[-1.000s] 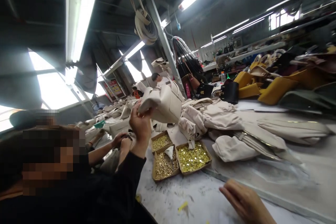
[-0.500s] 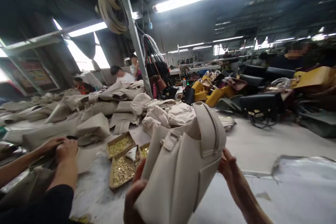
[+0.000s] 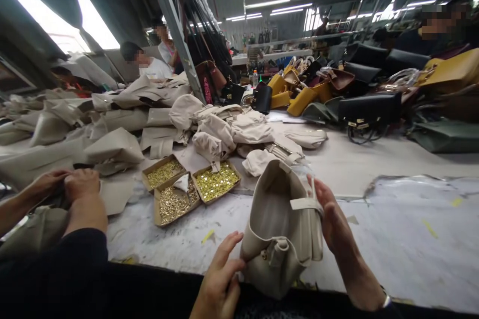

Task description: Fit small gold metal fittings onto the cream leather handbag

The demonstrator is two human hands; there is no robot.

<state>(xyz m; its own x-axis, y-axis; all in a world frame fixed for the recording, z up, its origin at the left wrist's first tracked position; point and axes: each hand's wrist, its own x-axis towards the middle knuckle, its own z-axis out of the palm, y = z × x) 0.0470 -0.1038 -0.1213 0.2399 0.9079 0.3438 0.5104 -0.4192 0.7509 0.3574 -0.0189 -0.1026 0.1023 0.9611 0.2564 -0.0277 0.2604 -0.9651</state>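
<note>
A beige handbag [image 3: 275, 264] is between my two hands at the table's front edge, its mouth gaping toward me so the lining shows. A strap with a loop crosses its right side, and a small tab with a gold-coloured fitting sits at the near end. My left hand [image 3: 222, 276] presses thumb and fingertips against the bag's left side. On the opposite side, my right hand [image 3: 335, 224] holds the bag by its flap and strap, with the fingers partly behind it.
Card trays of gold-coloured hardware [image 3: 175, 204] lie left of the bag. Soft beige pieces [image 3: 213, 134] are heaped behind, with yellow [image 3: 305, 99] and black bags [image 3: 370, 109] farther right. A co-worker's hands [image 3: 80, 187] work on beige material at left.
The handbag has come down and turned, so its open mouth now faces me. Both my hands moved with it. The view has tilted downward, showing more of the table and the trays.
</note>
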